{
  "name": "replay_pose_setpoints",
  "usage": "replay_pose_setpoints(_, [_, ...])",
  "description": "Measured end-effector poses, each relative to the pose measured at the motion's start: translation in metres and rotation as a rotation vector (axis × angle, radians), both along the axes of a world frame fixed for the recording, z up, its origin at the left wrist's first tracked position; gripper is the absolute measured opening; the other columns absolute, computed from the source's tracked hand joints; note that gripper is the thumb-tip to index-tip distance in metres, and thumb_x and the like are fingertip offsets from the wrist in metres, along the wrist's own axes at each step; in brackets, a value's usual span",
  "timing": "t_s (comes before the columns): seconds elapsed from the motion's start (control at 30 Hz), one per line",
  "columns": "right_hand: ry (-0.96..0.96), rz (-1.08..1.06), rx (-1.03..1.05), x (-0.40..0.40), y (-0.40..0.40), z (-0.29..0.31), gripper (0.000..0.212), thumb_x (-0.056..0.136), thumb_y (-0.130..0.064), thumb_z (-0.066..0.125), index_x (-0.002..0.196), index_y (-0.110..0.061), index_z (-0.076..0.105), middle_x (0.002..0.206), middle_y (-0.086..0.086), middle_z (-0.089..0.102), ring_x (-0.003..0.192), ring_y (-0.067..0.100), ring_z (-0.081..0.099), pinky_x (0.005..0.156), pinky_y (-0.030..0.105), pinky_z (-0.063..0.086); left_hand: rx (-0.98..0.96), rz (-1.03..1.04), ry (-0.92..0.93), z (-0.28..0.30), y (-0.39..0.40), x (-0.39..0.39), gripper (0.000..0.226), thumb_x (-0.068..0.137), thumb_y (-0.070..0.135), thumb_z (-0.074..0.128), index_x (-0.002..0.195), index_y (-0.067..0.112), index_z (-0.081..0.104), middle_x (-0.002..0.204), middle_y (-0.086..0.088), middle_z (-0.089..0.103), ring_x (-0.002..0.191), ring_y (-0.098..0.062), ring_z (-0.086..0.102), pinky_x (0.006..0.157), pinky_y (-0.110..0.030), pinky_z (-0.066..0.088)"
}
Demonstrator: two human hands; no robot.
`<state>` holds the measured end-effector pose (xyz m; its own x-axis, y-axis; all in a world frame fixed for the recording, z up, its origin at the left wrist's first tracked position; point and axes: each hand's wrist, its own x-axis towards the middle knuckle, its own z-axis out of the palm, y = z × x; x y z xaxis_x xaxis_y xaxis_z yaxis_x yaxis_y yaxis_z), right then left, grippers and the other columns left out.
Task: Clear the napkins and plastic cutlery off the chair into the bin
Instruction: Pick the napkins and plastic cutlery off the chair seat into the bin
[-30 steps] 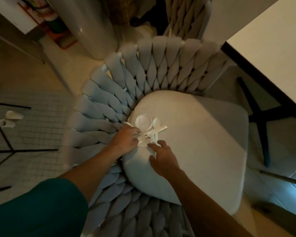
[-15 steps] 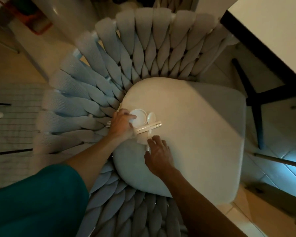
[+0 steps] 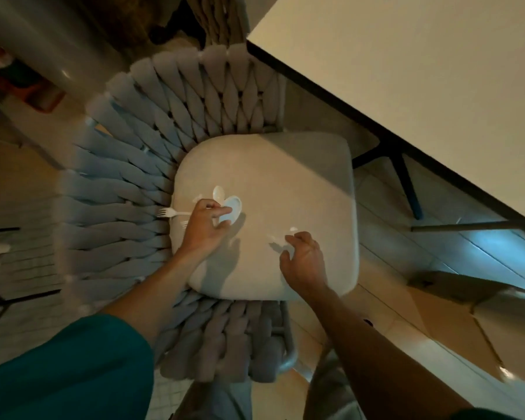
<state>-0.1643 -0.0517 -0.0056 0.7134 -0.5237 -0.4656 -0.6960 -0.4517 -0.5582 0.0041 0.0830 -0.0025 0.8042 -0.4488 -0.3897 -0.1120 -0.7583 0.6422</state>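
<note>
On the chair's pale seat cushion, my left hand grips a bundle of white plastic items. A small round dish sits under its fingers, a spoon bowl shows above them, and a fork sticks out left over the woven armrest. My right hand is further right on the cushion with curled fingers. It pinches a blurred white plastic piece just above the cushion, and its shadow falls below. No napkin is in view.
The chair's woven grey back and arms wrap round the left and far sides. A white table with black legs stands on the right. A pale cylinder stands at the far left. Tiled floor surrounds the chair.
My right hand has moved right across the cushion, taking a white piece with it. My left hand has closed round the dish, spoon and fork. The view has swung.
</note>
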Motion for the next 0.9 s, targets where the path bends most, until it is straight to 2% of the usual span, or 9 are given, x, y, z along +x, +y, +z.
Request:
replay_pose_setpoints(0.13, [-0.022,-0.075,0.025,-0.046,-0.037,0.024,0.038,0.089,-0.018,0.055,0.124,-0.006,0.06,0.13,0.009,0.052,0.112,0.027,0.056,0.102,0.032,0.044,-0.003,-0.108,-0.013,0.025,-0.045,-0.057,0.023,0.079,0.006,0.071,0.102,0.009,0.072,0.104,0.0,0.047,0.091,-0.015,0.052,0.082,-0.021,0.039])
replay_pose_setpoints(0.3, [-0.008,-0.171,0.024,-0.115,-0.086,0.046,0.036,0.094,-0.025,0.054,0.126,-0.01,0.059,0.132,0.005,0.052,0.115,0.022,0.052,0.101,0.029,0.04,0.075,-0.239,-0.041,0.037,-0.107,-0.122,0.026,0.085,-0.003,0.057,0.084,0.014,0.076,0.094,0.002,0.051,0.087,-0.017,0.055,0.083,-0.023,0.043])
replay_pose_setpoints(0.37, [-0.021,-0.211,0.027,-0.146,-0.105,0.051,0.031,0.095,-0.024,0.052,0.121,-0.011,0.062,0.125,0.004,0.055,0.107,0.018,0.054,0.092,0.019,0.041,0.076,-0.289,-0.045,0.043,-0.133,-0.148,0.023,0.085,-0.001,0.06,0.081,0.014,0.077,0.095,0.002,0.053,0.087,-0.015,0.054,0.08,-0.016,0.039])
replay_pose_setpoints(0.43, [-0.053,-0.268,0.024,-0.172,-0.118,0.057,0.025,0.096,-0.017,0.049,0.113,-0.01,0.065,0.111,0.001,0.058,0.091,0.01,0.052,0.073,0.003,0.037,0.07,-0.325,-0.045,0.047,-0.154,-0.17,0.017,0.083,0.0,0.064,0.082,0.011,0.077,0.097,0.003,0.053,0.089,-0.01,0.053,0.08,-0.01,0.034])
replay_pose_setpoints(0.57, [-0.088,-0.494,0.029,-0.234,-0.148,0.064,0.022,0.094,-0.009,0.049,0.11,-0.013,0.065,0.109,0.005,0.063,0.084,0.009,0.054,0.068,0.014,0.041,0.045,-0.404,0.004,0.058,-0.204,-0.224,0.017,0.083,-0.001,0.063,0.086,0.009,0.076,0.099,0.001,0.058,0.089,-0.01,0.054,0.079,-0.007,0.033])
replay_pose_setpoints(0.63, [-0.089,-0.582,0.011,-0.263,-0.161,0.065,0.02,0.093,-0.009,0.051,0.108,-0.015,0.064,0.103,0.002,0.064,0.081,0.008,0.055,0.064,0.014,0.041,0.031,-0.458,0.034,0.062,-0.225,-0.25,0.016,0.082,0.0,0.064,0.089,0.01,0.075,0.097,0.001,0.059,0.089,-0.013,0.057,0.081,-0.012,0.038])
replay_pose_setpoints(0.7, [-0.084,-0.671,-0.014,-0.291,-0.172,0.066,0.018,0.093,-0.01,0.054,0.107,-0.017,0.063,0.098,0.0,0.064,0.083,0.01,0.056,0.069,0.019,0.046,0.029,-0.506,0.071,0.067,-0.245,-0.275,0.015,0.081,0.003,0.068,0.093,0.011,0.074,0.101,0.001,0.06,0.092,-0.014,0.058,0.083,-0.017,0.041])
replay_pose_setpoints(0.8, [-0.062,-0.8,-0.057,-0.338,-0.19,0.072,0.016,0.092,-0.012,0.055,0.106,-0.017,0.061,0.092,-0.002,0.062,0.082,0.014,0.058,0.071,0.027,0.05,0.038,-0.609,0.142,0.071,-0.279,-0.318,0.018,0.082,0.005,0.069,0.099,0.009,0.073,0.106,-0.001,0.058,0.097,-0.016,0.058,0.083,-0.015,0.041])
replay_pose_setpoints(0.9, [-0.043,-0.918,-0.064,-0.379,-0.21,0.077,0.02,0.092,-0.014,0.056,0.111,-0.016,0.06,0.097,0.002,0.068,0.084,0.018,0.062,0.073,0.031,0.049,0.007,-0.695,0.204,0.077,-0.308,-0.357,0.022,0.082,0.003,0.068,0.104,0.004,0.07,0.105,-0.001,0.055,0.098,-0.017,0.057,0.082,-0.016,0.043])
